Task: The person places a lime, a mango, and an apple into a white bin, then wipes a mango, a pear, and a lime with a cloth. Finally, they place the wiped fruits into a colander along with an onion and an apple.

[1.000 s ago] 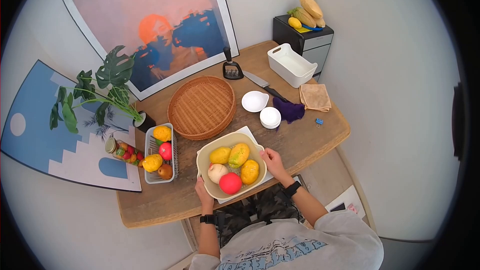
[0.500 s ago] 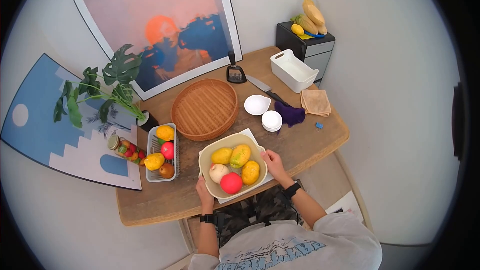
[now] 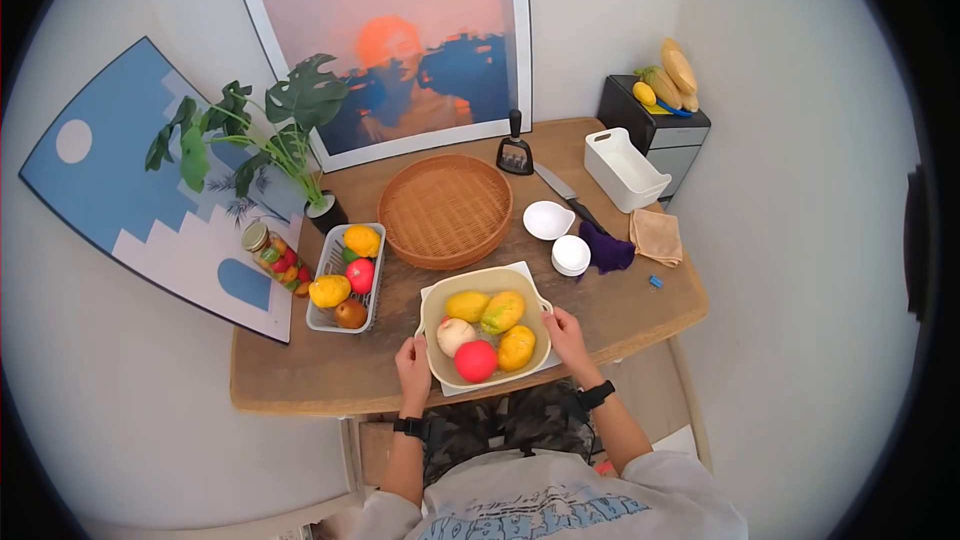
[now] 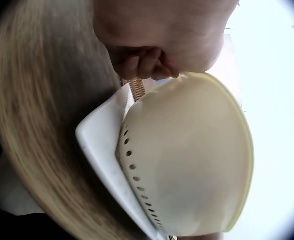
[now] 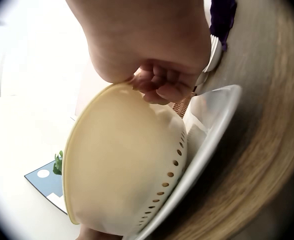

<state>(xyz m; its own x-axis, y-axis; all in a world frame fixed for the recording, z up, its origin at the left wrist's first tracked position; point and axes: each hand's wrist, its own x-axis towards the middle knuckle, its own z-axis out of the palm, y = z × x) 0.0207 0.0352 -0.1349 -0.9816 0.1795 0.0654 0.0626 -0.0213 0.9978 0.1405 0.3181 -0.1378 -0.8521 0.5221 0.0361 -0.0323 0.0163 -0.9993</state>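
Note:
A cream colander (image 4: 187, 150) with a row of holes low in its wall sits over a white tray (image 4: 99, 142) near the table's front edge. Inside it in the head view are a red round fruit (image 3: 476, 361), a pale round one (image 3: 456, 337), and several yellow fruits, among them a greenish-yellow mango (image 3: 503, 312). My left hand (image 3: 413, 370) grips the colander's left handle, fingers curled beneath the rim. On the opposite side my right hand (image 3: 567, 340) holds the other handle, its fingers (image 5: 169, 92) curled under it.
Left of the colander stand a grey basket (image 3: 313, 318) of fruit and a glass jar (image 3: 275, 258). Behind lies a round wicker tray (image 3: 447, 210). To the right are white bowls (image 3: 571, 255), a purple cloth (image 3: 607, 250), a knife (image 3: 555, 182) and a white bin (image 3: 625, 170).
The head view has turned, so the table and its things appear shifted to the right and less tilted. Both hands keep their grip on the colander, which stays over the white tray.

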